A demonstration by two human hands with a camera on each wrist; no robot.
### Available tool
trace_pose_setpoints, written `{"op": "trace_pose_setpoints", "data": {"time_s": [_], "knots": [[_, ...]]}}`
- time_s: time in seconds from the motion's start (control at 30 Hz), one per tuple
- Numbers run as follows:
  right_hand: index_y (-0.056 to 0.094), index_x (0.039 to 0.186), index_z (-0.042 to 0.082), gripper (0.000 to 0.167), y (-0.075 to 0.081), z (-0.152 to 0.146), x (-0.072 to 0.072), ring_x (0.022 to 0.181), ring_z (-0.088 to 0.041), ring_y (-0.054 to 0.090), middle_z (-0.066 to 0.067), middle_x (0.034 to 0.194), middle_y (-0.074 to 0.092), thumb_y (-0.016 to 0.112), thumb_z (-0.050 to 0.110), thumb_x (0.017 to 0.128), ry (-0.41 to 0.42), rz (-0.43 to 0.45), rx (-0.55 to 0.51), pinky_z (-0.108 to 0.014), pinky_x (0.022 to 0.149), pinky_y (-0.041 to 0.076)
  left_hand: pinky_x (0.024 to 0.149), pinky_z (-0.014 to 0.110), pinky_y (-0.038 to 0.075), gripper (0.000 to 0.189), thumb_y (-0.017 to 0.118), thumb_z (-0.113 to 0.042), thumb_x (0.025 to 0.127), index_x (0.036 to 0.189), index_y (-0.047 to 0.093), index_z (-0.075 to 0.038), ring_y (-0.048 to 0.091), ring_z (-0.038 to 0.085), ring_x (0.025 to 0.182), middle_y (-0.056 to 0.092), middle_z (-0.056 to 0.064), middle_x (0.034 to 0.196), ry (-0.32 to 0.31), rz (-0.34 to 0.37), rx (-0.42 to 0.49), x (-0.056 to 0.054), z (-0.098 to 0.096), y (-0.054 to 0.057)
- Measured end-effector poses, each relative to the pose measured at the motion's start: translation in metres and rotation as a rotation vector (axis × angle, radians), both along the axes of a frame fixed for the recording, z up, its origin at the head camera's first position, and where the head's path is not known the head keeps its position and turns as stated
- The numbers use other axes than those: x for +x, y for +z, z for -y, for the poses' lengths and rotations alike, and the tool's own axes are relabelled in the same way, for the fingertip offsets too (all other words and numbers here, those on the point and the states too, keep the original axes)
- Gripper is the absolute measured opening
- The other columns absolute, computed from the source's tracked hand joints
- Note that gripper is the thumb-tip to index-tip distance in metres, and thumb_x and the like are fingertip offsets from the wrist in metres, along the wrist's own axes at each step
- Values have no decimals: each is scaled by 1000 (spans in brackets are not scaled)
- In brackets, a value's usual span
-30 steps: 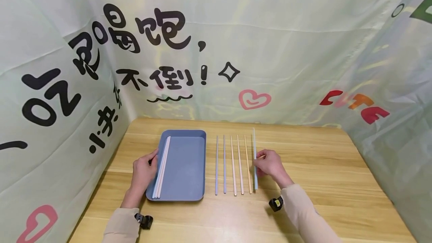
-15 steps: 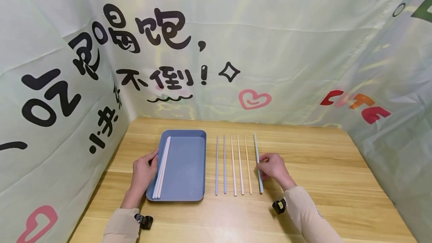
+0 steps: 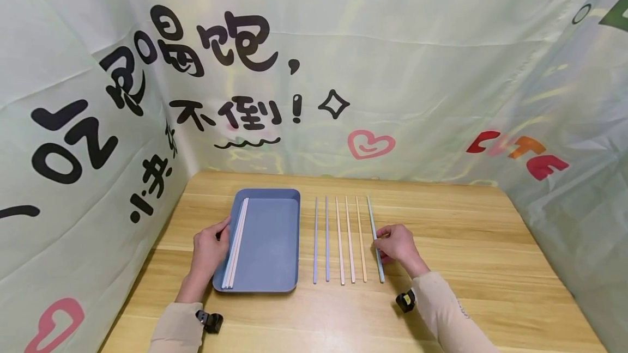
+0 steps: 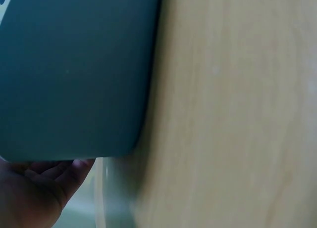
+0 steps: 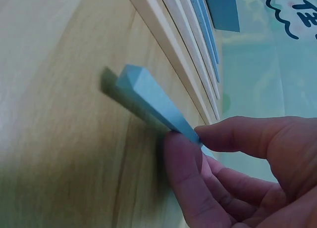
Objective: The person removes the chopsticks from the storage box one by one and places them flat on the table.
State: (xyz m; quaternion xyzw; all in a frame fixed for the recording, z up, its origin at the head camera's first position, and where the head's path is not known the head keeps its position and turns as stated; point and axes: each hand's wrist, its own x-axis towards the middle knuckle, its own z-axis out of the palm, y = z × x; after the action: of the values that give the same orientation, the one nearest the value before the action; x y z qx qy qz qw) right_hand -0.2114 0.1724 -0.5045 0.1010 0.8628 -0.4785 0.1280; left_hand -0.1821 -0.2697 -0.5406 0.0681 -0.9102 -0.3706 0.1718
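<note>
My right hand [image 3: 398,244] pinches a light blue chopstick [image 3: 372,215] between thumb and fingertips at the right end of a row. In the right wrist view, the thick end of this chopstick [image 5: 153,97] sits close over the table beside its shadow. To its left lie a yellowish chopstick [image 3: 361,244], two pinkish chopsticks [image 3: 350,244] and two blue-violet chopsticks [image 3: 327,244], roughly parallel. My left hand [image 3: 212,247] holds the left edge of a blue-grey tray [image 3: 270,244]. Inside the tray, pale chopsticks [image 3: 236,244] lie bunched along its left side.
The wooden table [image 3: 466,244] extends to the right of the row and in front of the tray. Printed cloth [image 3: 422,97] walls in the back and both sides.
My right hand has moved right and slightly towards me with the light blue chopstick, which now slants, its far tip leaning left. My left hand and the tray stay put.
</note>
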Motion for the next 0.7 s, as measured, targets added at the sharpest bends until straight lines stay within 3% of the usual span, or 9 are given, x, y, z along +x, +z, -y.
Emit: {"op": "trace_pose_setpoints", "data": {"time_s": [0.27, 0.53, 0.7], "knots": [[67, 110, -11, 26, -2, 1, 1, 62, -19, 65, -13, 85, 67, 69, -6, 84, -21, 2, 0, -35, 57, 62, 79, 45, 60, 33, 64, -5, 103, 135, 69, -2, 71, 29, 97, 70, 24, 131, -4, -16, -6, 1, 0, -1], [66, 110, -10, 26, -2, 2, 0, 63, -19, 66, -15, 88, 68, 72, -5, 84, -22, 1, 15, -35, 57, 62, 71, 33, 56, 33, 64, -6, 103, 136, 69, -3, 69, 28, 88, 72, 24, 129, -5, -3, -4, 0, 1, -1], [67, 110, -10, 27, 1, 1, -1, 60, -17, 66, -14, 83, 70, 71, -3, 84, -15, -21, 18, -35, 56, 62, 75, 40, 58, 34, 63, -6, 103, 137, 68, -3, 70, 29, 92, 71, 25, 130, -9, 3, -1, 0, 2, -2]]}}
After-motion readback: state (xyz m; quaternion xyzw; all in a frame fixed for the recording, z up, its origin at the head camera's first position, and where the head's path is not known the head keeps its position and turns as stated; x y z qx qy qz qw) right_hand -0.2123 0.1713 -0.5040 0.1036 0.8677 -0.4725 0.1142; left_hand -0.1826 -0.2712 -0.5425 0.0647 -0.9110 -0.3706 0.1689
